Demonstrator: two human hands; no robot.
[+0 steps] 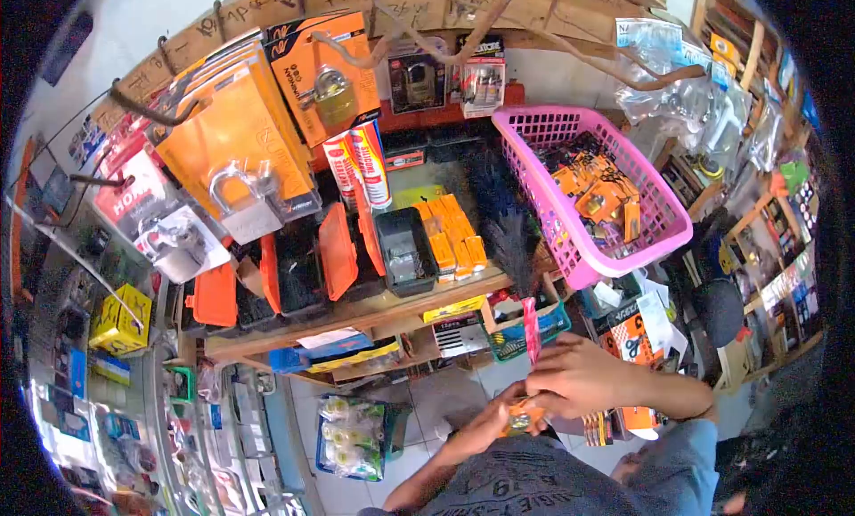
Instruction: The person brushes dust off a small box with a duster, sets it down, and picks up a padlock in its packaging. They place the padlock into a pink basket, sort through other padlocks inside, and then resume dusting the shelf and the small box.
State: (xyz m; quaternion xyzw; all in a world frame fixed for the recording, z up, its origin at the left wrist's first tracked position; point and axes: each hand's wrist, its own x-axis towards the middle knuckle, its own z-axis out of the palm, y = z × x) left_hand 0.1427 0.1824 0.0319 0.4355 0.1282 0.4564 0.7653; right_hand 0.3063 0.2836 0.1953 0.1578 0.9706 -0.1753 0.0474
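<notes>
Both hands are close together in front of the grey shirt at the lower middle. My left hand (485, 427) has its fingers closed on a small orange package (524, 418). Over it, my right hand (579, 373) bends its fingers down against the package's upper side; whether it grips anything is hidden. A feather duster (515, 249) with a pink handle (532, 325) stands just beyond the hands, its lower end near the right hand's fingers. The pink basket (672, 222) beyond holds several orange-carded packages (601, 191).
A wooden shelf (356, 318) carries black bins with orange lids (337, 249) and orange boxes (456, 240). Carded padlocks (240, 195) hang from hooks above. A blue crate (321, 467) of wrapped items stands on the floor. A glass case is at left.
</notes>
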